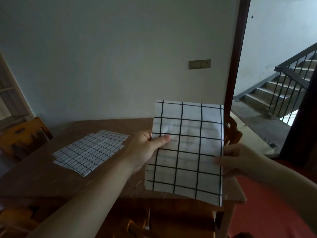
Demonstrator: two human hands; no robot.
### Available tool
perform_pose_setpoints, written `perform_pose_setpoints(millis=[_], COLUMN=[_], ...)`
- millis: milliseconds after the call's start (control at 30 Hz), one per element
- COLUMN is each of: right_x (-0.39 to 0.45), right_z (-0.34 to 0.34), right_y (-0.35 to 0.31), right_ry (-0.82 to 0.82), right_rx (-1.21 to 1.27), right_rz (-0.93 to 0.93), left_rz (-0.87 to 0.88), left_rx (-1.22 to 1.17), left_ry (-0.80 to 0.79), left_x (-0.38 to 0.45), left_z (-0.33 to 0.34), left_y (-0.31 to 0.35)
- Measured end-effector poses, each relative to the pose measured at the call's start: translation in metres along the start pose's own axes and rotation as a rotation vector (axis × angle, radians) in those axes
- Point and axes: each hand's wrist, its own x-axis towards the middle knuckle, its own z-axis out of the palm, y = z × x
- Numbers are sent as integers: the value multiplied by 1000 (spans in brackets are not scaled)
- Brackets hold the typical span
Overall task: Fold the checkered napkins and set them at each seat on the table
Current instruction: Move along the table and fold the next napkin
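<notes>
A white napkin with a black grid (187,152) is held upright in the air above the near right part of the wooden table (51,182). My left hand (147,150) pinches its left edge, thumb on the front. My right hand (238,160) grips its right edge, thumb on the front and fingers behind. Faint grid lines show through the cloth, so it looks folded double. A stack of flat checkered napkins (89,150) lies on the table to the left, the sheets slightly fanned.
A wooden chair (24,134) stands at the table's far left, another chair back (231,131) shows behind the held napkin, and a third chair (154,224) is tucked under the near edge. An open doorway on the right leads to a staircase (283,83).
</notes>
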Motion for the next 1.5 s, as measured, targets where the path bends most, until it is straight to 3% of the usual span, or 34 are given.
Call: perform_pose_setpoints(millis=[167,367,533,700,800,867,1033,1267,1333,1500], right_x=[4,3,6,7,8,9,4,1,-2,-8], right_z=[-1,-11,-7,-7,-8,-6,-9,-16,-18,-25], right_y=[14,19,19,19,20,20,12,8,6,7], right_ry=[94,37,28,39,143,120,34,151,157,109], right_rx=[15,180,372,623,658,699,549,431,382,248], right_rz=[-25,-24,28,-75,-125,-125,-227,-233,-218,-173], left_rz=[-121,-166,-156,-72,-59,-91,-186,-377,-343,-243], left_rx=[192,139,101,12,-100,-128,-235,-229,-66,14], left_ry=[-81,-240,-240,-172,-128,-93,-115,-246,-276,-301], left_x=[4,3,1,-3,-2,-1,-8,-19,-20,-14], left_z=[-9,-8,-7,-4,-2,-1,4,8,5,4], left_y=[-20,-20,-15,-6,-7,-5,4,11,11,17])
